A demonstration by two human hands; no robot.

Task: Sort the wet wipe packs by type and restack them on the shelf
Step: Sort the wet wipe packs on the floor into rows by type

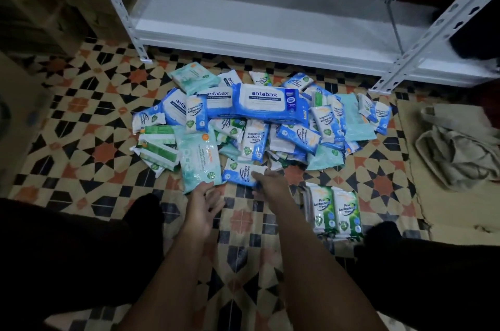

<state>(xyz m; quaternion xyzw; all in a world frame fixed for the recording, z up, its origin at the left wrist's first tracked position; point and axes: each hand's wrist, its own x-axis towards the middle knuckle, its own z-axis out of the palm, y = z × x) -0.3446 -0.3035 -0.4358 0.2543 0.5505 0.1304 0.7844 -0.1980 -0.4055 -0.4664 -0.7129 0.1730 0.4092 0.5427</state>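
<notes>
Far left, dark cardboard boxes (40,0) sit in shadow beside the white metal shelf (270,22), its bottom board bare. On the patterned floor (89,119) in front of it sprawls the mixed pile of wet wipe packs (251,119): green-striped packs at the left edge, blue and white ones through the middle, a big antabax pack (267,103) lying on top.

Down at the near edge, the left hand (201,210) reaches in with fingers relaxed and spread, fingertips just touching the bottom corner of a pale teal pack (198,160); it grips nothing. Just beside it, the right hand (270,184) rests on a small blue fragrance-free pack (240,171), fingers curled at its edge — whether it truly grips the pack, I cannot tell.

Moving right, two green pine packs (335,211) lie side by side on the floor, apart from the pile. Far right, a crumpled beige cloth bag (457,149) lies on the floor.
</notes>
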